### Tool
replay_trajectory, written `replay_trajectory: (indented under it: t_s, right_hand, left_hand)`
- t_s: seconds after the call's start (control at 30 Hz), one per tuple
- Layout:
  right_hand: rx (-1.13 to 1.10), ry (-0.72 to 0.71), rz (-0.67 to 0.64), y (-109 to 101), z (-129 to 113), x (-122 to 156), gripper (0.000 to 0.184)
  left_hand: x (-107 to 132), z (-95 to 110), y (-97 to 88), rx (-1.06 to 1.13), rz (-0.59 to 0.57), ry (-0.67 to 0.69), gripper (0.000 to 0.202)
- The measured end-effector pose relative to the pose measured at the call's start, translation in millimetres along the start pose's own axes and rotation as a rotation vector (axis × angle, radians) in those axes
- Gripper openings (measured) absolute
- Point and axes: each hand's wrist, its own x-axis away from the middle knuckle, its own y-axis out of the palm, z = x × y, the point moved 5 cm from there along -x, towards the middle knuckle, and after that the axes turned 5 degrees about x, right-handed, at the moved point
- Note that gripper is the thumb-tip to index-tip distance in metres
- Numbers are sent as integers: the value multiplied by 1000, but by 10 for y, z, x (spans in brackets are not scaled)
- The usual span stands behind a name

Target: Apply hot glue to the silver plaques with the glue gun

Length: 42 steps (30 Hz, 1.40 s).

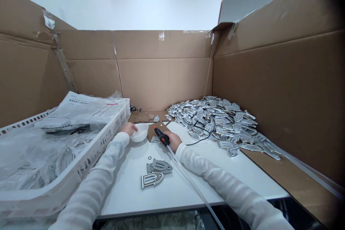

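Note:
My left hand (129,128) is at the left rim of a small white bowl (139,134), its fingers drawn together and dipping over the edge. Whatever is between those fingertips is too small to tell. Wrapped round a black glue gun with an orange tip (161,136) is my right hand (174,141). A long, clear glue stick (185,178) trails from the gun's back toward the table's front edge. Nearer to me lie two arched, window-shaped pieces, one grey (159,166) and one white with brown trim (151,179), partly overlapping. A small dark ring (149,157) rests just beyond them.
A white plastic basket (88,163) with bagged pieces and printed paper fills the left side. At the back right rises a large heap of similar pieces (215,116). A black cord (201,140) runs beside it. Cardboard walls (161,79) enclose three sides.

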Motion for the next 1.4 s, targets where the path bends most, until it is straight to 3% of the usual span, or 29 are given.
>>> replay_trajectory:
  t_s: [0.2, 0.3, 0.5, 0.67, 0.9, 1.4]
  right_hand:
    - [21, 7, -14, -4, -8, 7, 17]
    - [39, 8, -17, -15, -19, 12, 14]
    - [39, 0, -11, -21, -27, 19, 18]
    - [30, -4, 18, -8, -17, 31, 17]
    - [-14, 22, 12, 16, 28, 55, 16]
    - [48, -48, 42, -1, 1, 75, 7]
  left_hand:
    - [381, 93, 76, -8, -213, 243, 29]
    - [387, 88, 52, -60, -105, 207, 32]
    - [143, 29, 10, -32, 60, 31, 35]
    - [45, -45, -291, 95, 161, -44, 42]
    - [152, 183, -745, 584, 125, 26, 46]
    - [270, 271, -784, 743, 97, 10, 43]
